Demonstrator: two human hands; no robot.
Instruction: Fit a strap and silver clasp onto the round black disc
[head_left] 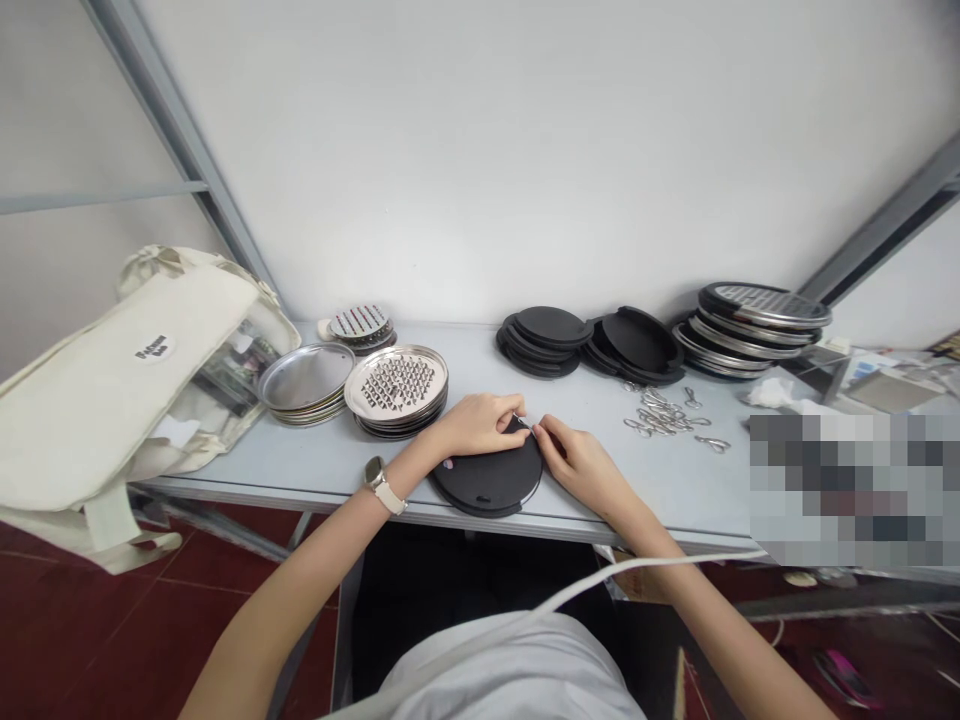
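Note:
A round black plastic disc (487, 482) lies at the table's front edge, with a small slot near its front rim. My left hand (484, 425) rests over its far part, fingers bent and pinched at the far right rim. My right hand (574, 458) meets it there, thumb and forefinger pressed together. Between the fingertips shows a small shiny metal clip (528, 427), mostly hidden; its exact shape is unclear. To the right lies a loose pile of looped metal clips (661, 414).
Left of my hands stand a stack of metal grater discs (396, 385), plain metal discs (307, 378) and smaller graters (361, 322). Behind are black discs (544, 335), black trays (641, 345) and rimmed graters (757, 325). A cream bag (112, 400) sits left; a white cable (600, 575) crosses my right forearm.

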